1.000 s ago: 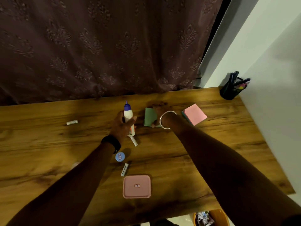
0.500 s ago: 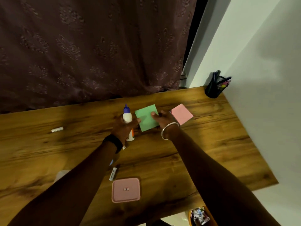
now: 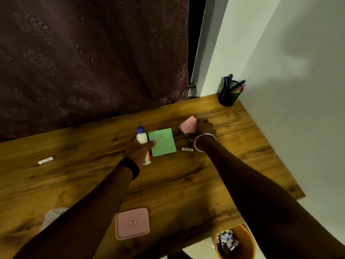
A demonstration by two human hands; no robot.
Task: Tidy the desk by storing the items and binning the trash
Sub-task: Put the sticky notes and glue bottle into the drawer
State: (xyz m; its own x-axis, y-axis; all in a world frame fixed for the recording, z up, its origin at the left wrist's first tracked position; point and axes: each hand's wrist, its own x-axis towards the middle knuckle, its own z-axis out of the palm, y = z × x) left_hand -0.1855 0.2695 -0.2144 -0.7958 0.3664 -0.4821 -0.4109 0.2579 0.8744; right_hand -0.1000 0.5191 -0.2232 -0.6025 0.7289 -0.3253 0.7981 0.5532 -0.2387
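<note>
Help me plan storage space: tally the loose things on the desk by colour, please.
Green: 1, sticky-note pad
Pink: 2, sticky-note pad and container lid
White: 3, glue bottle and two small sticks
Black: 1, pen holder
Total: 7

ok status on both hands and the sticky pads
Left hand shut on glue bottle and green pad. Right hand on pink pad, grip unclear. Nothing blocking.

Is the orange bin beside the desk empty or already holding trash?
Holding trash. The orange bin on the floor shows crumpled wrappers inside; how full it is cannot be told, since its base is cropped.
</note>
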